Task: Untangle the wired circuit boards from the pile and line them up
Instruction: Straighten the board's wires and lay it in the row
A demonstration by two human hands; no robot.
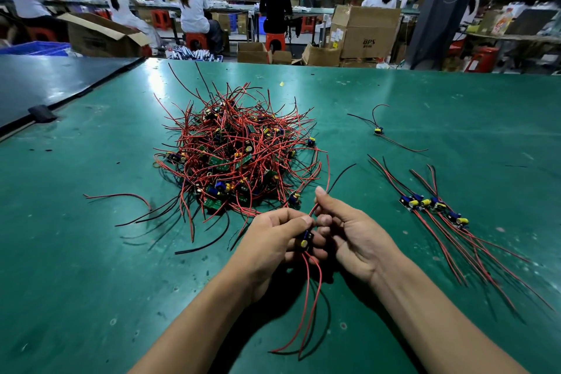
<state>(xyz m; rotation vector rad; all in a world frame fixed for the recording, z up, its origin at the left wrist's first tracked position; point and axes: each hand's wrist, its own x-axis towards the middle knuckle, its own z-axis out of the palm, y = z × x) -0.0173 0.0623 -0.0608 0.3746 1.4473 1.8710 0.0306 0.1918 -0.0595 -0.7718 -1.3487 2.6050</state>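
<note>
Working just in front of the pile, on its near side.

Left hand: fingers curled round one board, with its yellow capacitor facing up. I hold it by the body so the solder joints take no pull. Its tail wires hang free toward me, away from the pile.

Right hand: thumb and forefinger pinch a red wire that runs from the board up to the near right edge of the pile. The pinch sits close to the board, probably so I can slide along the wire and feel where it snags. I cannot tell whether its far end is caught under other wires.

Right of the pile, well apart from it: a row of boards lies side by side, wires trailing the same two ways. That layout sets the pattern for this one.

Right of the pile and farther back: a stray board lies alone on the green table, not in line.

Judgement: early in the job, with most boards left in the pile. Risk is dragging neighbours out with the wire.
</note>
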